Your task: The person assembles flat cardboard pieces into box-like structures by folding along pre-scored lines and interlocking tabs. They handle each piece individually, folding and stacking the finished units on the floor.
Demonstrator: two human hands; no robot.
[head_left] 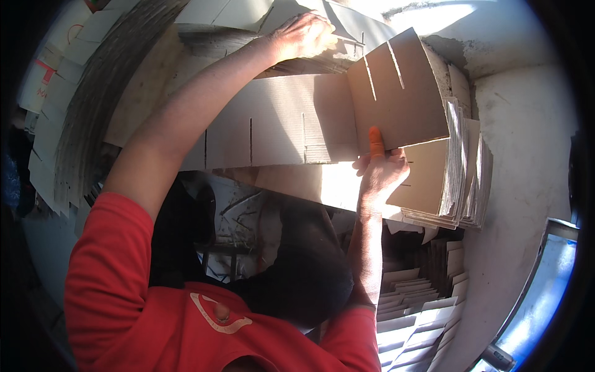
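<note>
My left hand (pixel 304 36) reaches far forward and grips the top edge of a long slotted cardboard sheet (pixel 279 121). My right hand (pixel 379 172), with an orange cot on one finger, pinches the lower edge of a smaller brown slotted cardboard piece (pixel 396 93) that stands tilted against the long sheet. Just right of that hand is a thick stack of flat cardboard pieces (pixel 455 180).
Large piles of corrugated sheets (pixel 87 118) fan out at the left. More pale cardboard pieces (pixel 421 316) are stacked low at the right. A whitish wall or floor surface (pixel 527 136) fills the right side. My red sleeves are at the bottom.
</note>
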